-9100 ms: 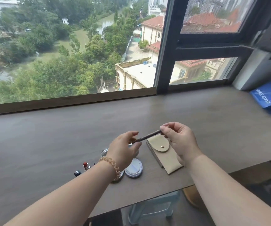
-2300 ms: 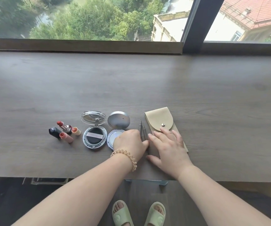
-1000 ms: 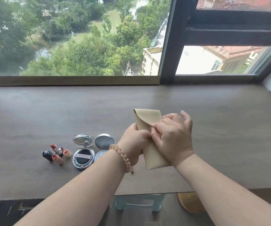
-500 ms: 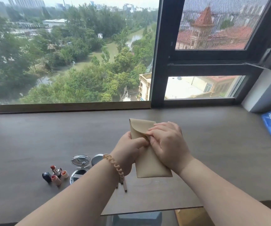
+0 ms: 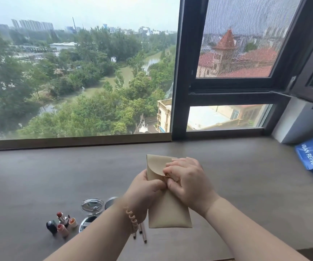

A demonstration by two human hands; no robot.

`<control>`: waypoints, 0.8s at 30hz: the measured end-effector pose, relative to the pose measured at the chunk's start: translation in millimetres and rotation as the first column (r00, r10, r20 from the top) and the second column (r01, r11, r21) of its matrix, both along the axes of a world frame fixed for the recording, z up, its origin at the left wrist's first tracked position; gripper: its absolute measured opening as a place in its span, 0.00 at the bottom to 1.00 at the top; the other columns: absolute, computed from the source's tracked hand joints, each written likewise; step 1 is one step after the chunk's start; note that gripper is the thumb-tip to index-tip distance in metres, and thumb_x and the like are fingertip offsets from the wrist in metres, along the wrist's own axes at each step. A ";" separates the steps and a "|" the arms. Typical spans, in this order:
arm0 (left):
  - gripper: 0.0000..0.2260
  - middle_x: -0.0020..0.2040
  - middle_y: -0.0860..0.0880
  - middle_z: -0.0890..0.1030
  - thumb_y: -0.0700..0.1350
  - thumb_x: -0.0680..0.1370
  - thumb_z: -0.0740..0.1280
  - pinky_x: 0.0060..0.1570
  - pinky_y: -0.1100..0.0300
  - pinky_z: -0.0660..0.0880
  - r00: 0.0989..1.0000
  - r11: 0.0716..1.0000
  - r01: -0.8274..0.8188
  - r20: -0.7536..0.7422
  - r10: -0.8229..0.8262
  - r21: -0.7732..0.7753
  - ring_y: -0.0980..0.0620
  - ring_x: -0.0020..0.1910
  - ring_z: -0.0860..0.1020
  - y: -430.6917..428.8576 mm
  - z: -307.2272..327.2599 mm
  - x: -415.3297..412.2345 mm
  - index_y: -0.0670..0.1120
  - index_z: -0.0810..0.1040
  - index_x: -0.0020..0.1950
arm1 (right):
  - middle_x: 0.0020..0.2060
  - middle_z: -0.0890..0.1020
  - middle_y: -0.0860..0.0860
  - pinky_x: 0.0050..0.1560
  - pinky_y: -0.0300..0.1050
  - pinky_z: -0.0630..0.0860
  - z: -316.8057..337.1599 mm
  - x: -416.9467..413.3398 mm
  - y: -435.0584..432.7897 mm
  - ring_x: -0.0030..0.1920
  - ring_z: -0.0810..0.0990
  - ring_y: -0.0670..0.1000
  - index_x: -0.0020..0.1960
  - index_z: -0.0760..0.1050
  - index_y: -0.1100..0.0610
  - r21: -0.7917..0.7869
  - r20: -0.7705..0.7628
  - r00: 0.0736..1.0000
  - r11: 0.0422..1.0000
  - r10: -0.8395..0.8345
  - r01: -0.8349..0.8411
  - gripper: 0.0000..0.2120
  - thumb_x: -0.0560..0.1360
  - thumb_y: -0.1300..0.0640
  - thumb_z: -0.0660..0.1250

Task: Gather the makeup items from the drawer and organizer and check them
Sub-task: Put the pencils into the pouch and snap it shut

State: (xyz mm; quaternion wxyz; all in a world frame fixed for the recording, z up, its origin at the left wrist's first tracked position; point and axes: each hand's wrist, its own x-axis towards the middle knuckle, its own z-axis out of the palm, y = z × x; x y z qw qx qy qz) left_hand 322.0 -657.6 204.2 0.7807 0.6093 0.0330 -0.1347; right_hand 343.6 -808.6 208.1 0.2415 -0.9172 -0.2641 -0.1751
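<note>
**Opening the pouch flap**

Both hands hold a beige pouch [image 5: 167,211] upright above the desk [image 5: 39,185]. The left hand [image 5: 144,191] is closed around its left edge and also keeps two pencils [image 5: 141,232], whose tips stick out below the wrist. The right hand [image 5: 187,183] pinches the rounded flap [image 5: 154,163] at the snap [image 5: 165,174], with the fingers curled tightly there.

The step seems to be to open the snap and look inside. To do it well, the left thumb should press the pouch body just under the snap, so the body does not follow the pull. The right fingers should lift the flap edge close to the snap, not at the corner, because soft material bends easily. The pencils may slip during the pull, so it is safer to lay them down first.

The other items are on the desk at the left: lipsticks [image 5: 61,223] in a small group, and beside them two open compacts [image 5: 92,206], partly hidden by the left arm.
</note>
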 end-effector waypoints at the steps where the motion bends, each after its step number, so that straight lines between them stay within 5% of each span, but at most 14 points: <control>1: 0.17 0.42 0.40 0.82 0.34 0.63 0.64 0.41 0.51 0.79 1.000 1.000 0.004 0.010 -0.004 -0.003 0.43 0.40 0.80 0.9 3.3 1.1 0.40 0.78 0.51 | 0.49 0.84 0.47 0.59 0.48 0.66 3.0 1.3 1.0 0.54 0.80 0.51 0.46 0.82 0.50 0.000 0.011 1.000 1.000 -0.005 0.005 0.14 0.67 0.48 0.62; 5: 0.16 0.42 0.40 0.81 0.35 0.63 0.65 0.40 0.52 0.79 0.999 1.000 0.011 0.033 -0.011 0.012 0.44 0.40 0.80 4.6 11.5 5.2 0.40 0.77 0.50 | 0.46 0.85 0.47 0.60 0.52 0.69 7.6 3.2 6.9 0.52 0.81 0.50 0.45 0.82 0.51 -0.030 0.079 0.997 1.000 0.006 -0.004 0.13 0.71 0.52 0.59; 8: 0.17 0.44 0.38 0.82 0.36 0.63 0.67 0.44 0.47 0.79 0.999 0.996 0.030 0.035 -0.033 0.090 0.42 0.42 0.81 10.2 10.2 7.0 0.40 0.76 0.51 | 0.37 0.83 0.48 0.60 0.52 0.70 10.8 8.2 7.3 0.40 0.79 0.49 0.42 0.79 0.54 0.032 0.078 0.997 0.999 -0.029 0.027 0.13 0.74 0.56 0.56; 12: 0.20 0.48 0.38 0.82 0.38 0.63 0.69 0.48 0.43 0.78 0.997 0.988 0.065 0.024 -0.069 0.140 0.40 0.45 0.81 16.1 5.1 4.4 0.42 0.75 0.55 | 0.33 0.80 0.53 0.40 0.50 0.75 22.3 17.3 -1.6 0.36 0.75 0.54 0.41 0.76 0.59 0.300 -0.181 0.982 0.949 -0.049 0.103 0.15 0.77 0.51 0.56; 17: 0.19 0.46 0.41 0.82 0.36 0.64 0.69 0.46 0.47 0.78 0.996 0.993 0.089 0.019 -0.091 0.077 0.43 0.43 0.80 20.7 4.8 2.9 0.43 0.76 0.54 | 0.42 0.83 0.47 0.45 0.38 0.77 31.9 24.4 -1.3 0.43 0.79 0.40 0.49 0.78 0.52 0.613 -0.407 0.911 0.758 0.062 0.222 0.06 0.77 0.51 0.64; 21: 0.20 0.47 0.40 0.82 0.35 0.64 0.69 0.46 0.48 0.78 0.991 0.988 0.136 0.001 -0.137 0.073 0.43 0.44 0.80 26.4 5.5 -0.6 0.41 0.75 0.55 | 0.40 0.83 0.46 0.44 0.45 0.78 32.0 23.0 2.9 0.43 0.80 0.46 0.46 0.78 0.51 0.498 -0.342 0.940 0.849 0.009 0.174 0.07 0.76 0.49 0.64; 24: 0.21 0.47 0.42 0.82 0.33 0.64 0.69 0.44 0.51 0.79 0.971 0.970 0.238 -0.017 -0.237 0.058 0.44 0.43 0.81 33.3 4.8 -6.6 0.41 0.75 0.57 | 0.35 0.81 0.47 0.43 0.47 0.73 41.4 33.6 2.7 0.41 0.78 0.50 0.42 0.76 0.53 0.538 -0.231 0.947 0.782 -0.223 0.315 0.08 0.78 0.53 0.62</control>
